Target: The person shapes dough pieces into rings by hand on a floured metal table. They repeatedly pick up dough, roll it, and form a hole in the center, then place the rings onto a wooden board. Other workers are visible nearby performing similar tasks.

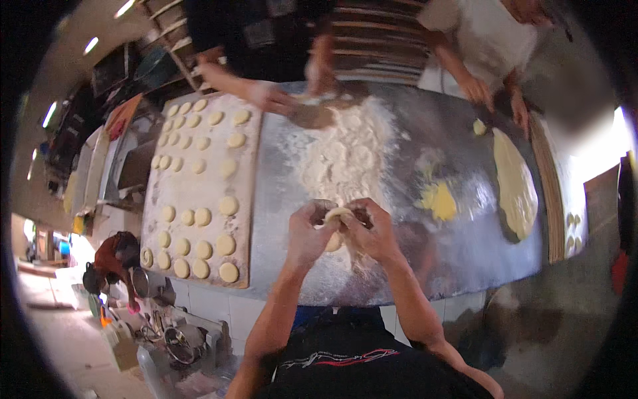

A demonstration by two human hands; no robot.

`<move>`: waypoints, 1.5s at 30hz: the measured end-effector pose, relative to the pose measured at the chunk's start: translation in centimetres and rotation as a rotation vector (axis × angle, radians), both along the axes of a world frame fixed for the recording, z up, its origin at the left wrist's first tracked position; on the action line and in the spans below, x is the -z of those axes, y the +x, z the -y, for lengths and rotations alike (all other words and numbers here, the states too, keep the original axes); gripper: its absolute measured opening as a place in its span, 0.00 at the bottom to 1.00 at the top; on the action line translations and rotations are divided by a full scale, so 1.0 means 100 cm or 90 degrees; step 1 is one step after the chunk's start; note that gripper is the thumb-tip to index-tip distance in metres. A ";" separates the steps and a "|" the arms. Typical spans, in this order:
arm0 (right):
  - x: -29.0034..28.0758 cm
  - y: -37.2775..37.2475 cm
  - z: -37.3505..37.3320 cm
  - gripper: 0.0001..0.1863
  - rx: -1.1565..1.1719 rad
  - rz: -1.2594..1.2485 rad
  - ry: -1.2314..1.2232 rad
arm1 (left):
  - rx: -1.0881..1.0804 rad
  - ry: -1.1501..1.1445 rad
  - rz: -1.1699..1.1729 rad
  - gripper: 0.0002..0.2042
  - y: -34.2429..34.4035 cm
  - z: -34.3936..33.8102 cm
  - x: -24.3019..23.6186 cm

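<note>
Both of my hands hold one small pale piece of dough (338, 213) between them over the near middle of the metal table. My left hand (308, 233) grips its left side with fingers curled. On the other side, the fingers and thumb of my right hand (373, 229) pinch it. Just below my hands, another dough piece (332, 243) lies partly hidden on the table. A pile of white flour (345, 149) spreads over the tabletop beyond them.
To the left, a floured board (214, 183) carries several round dough pieces. A yellow smear of fat (438, 201) and a long dough slab (515, 186) lie to the right. Across the table, one co-worker's hands (269, 98) are in the flour; another's hand (476, 92) is near a small dough lump (479, 127).
</note>
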State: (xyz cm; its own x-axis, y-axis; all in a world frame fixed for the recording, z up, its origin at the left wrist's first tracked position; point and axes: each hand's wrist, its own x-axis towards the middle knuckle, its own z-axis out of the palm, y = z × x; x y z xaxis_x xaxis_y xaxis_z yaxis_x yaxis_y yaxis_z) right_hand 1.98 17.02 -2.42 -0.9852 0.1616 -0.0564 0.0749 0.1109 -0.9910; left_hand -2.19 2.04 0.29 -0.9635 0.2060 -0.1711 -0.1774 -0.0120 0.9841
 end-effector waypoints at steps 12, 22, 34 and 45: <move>-0.035 -0.042 0.075 0.23 -0.071 -0.237 0.357 | 0.040 -0.272 -0.391 0.43 -0.036 0.083 -0.026; -0.043 -0.050 0.134 0.32 -0.176 0.004 -0.297 | -0.325 0.219 0.061 0.30 -0.040 0.115 -0.004; -0.053 -0.006 0.110 0.19 -0.428 0.063 -0.477 | -0.327 0.018 -0.559 0.27 0.023 0.084 0.001; -0.045 -0.004 0.130 0.12 -0.355 0.023 -0.479 | -0.400 -0.064 -0.603 0.24 0.046 0.122 -0.017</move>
